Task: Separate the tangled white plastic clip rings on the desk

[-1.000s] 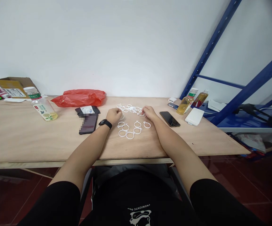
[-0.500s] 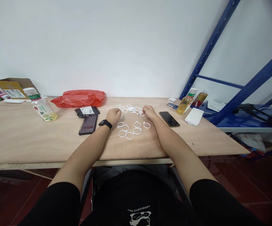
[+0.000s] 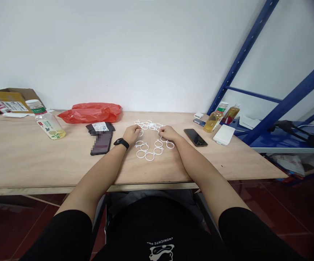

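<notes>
Right hand [image 3: 168,133] pinches half-hidden white ring [image 3: 163,140]; left hand [image 3: 132,134] grip unclear

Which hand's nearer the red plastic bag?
Left. The left hand is to the right of the red plastic bag and closer to the person; the right hand is farther right.

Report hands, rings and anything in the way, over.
Left hand pinching white ring. Right hand pinching another. More rings lie nearby. Smartphone off right, not blocking.
</notes>
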`<state>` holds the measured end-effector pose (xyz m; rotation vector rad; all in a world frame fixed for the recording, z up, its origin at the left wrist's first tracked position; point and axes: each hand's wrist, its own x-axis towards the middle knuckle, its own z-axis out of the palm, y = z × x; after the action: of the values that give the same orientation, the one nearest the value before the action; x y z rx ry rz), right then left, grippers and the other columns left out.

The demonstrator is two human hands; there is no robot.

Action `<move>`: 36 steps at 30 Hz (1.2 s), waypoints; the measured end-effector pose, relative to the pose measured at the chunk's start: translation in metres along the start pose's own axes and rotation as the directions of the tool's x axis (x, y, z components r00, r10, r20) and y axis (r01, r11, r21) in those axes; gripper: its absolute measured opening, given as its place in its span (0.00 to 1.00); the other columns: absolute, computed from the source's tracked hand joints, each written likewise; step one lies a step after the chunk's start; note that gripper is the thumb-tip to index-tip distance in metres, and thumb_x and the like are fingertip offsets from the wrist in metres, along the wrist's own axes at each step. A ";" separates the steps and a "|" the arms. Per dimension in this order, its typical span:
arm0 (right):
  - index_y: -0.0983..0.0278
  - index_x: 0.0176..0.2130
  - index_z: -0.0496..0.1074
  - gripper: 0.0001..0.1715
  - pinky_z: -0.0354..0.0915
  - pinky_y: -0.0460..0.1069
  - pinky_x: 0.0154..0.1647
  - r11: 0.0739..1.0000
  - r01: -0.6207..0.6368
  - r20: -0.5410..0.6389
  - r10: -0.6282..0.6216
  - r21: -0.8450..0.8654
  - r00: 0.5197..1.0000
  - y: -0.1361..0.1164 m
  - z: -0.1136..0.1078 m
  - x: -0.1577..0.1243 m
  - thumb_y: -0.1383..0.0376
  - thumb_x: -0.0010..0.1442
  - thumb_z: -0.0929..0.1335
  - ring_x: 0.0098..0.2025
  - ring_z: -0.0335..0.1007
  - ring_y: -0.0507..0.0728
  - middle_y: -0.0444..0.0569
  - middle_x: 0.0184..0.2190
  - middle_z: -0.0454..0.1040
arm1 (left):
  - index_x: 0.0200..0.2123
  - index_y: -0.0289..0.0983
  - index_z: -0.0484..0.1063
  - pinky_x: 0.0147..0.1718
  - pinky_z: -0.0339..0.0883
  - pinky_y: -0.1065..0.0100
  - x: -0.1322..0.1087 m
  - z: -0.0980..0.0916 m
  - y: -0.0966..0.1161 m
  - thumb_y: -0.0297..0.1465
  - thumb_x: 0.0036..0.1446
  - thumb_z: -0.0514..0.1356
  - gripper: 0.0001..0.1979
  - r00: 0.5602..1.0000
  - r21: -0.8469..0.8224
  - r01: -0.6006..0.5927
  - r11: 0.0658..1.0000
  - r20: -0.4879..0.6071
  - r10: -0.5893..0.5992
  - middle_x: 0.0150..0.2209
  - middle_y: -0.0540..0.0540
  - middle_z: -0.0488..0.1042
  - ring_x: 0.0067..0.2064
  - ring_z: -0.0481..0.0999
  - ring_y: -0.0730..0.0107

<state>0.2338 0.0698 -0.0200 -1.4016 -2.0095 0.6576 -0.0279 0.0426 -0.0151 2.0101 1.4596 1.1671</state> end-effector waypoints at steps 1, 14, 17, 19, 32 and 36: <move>0.64 0.24 0.76 0.07 0.60 0.44 0.30 0.999 0.031 -0.002 -0.031 -0.028 1.000 0.000 0.000 0.001 0.70 0.48 0.67 0.28 0.68 0.51 0.43 0.24 0.76 | 0.34 0.36 0.75 0.36 0.68 0.68 0.000 -0.001 0.001 0.28 0.52 0.51 0.13 1.000 0.022 -0.007 1.000 -0.006 0.007 0.30 0.46 0.78 0.33 0.75 0.65; 0.62 0.51 0.75 0.27 0.63 0.50 0.55 0.950 0.013 -0.114 -0.051 -0.311 0.992 0.023 -0.009 0.006 0.75 0.53 0.65 0.53 0.70 0.59 0.53 0.52 0.74 | 0.36 0.35 0.80 0.44 0.69 0.66 -0.002 0.001 0.011 0.27 0.53 0.53 0.15 0.995 0.080 -0.085 0.993 0.060 0.081 0.37 0.45 0.81 0.40 0.77 0.63; 0.61 0.51 0.76 0.26 0.63 0.50 0.54 0.942 -0.022 -0.107 -0.015 -0.336 0.994 0.024 -0.009 0.007 0.74 0.54 0.66 0.52 0.70 0.60 0.54 0.51 0.75 | 0.35 0.36 0.80 0.46 0.69 0.66 -0.001 0.001 0.012 0.26 0.52 0.53 0.15 0.992 0.107 -0.114 0.988 0.067 0.107 0.39 0.45 0.81 0.42 0.77 0.62; 0.61 0.51 0.76 0.25 0.64 0.50 0.52 0.935 -0.035 -0.106 -0.003 -0.354 0.994 0.023 -0.009 0.007 0.74 0.55 0.66 0.50 0.70 0.60 0.54 0.50 0.75 | 0.34 0.36 0.81 0.46 0.69 0.66 -0.002 0.000 0.013 0.26 0.52 0.53 0.15 0.993 0.121 -0.106 0.987 0.061 0.099 0.39 0.45 0.81 0.42 0.77 0.62; 0.64 0.54 0.73 0.23 0.61 0.54 0.58 0.959 -0.008 -0.143 -0.034 -0.282 0.989 0.020 -0.010 0.006 0.72 0.61 0.62 0.55 0.68 0.61 0.56 0.54 0.74 | 0.27 0.37 0.79 0.43 0.69 0.64 0.001 -0.003 0.008 0.25 0.50 0.52 0.14 0.997 0.172 -0.082 0.982 0.026 0.078 0.32 0.45 0.80 0.36 0.77 0.61; 0.63 0.50 0.76 0.20 0.61 0.53 0.58 0.977 0.018 -0.158 -0.052 -0.211 0.986 0.020 -0.009 0.007 0.71 0.61 0.63 0.53 0.70 0.59 0.54 0.51 0.75 | 0.30 0.37 0.80 0.43 0.69 0.65 -0.001 -0.002 0.004 0.26 0.51 0.51 0.16 0.995 0.150 -0.098 0.984 0.048 0.091 0.33 0.45 0.80 0.37 0.77 0.62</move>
<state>0.2516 0.0835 -0.0263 -1.4842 -2.0124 0.3116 -0.0275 0.0402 -0.0117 2.2147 1.4876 1.0732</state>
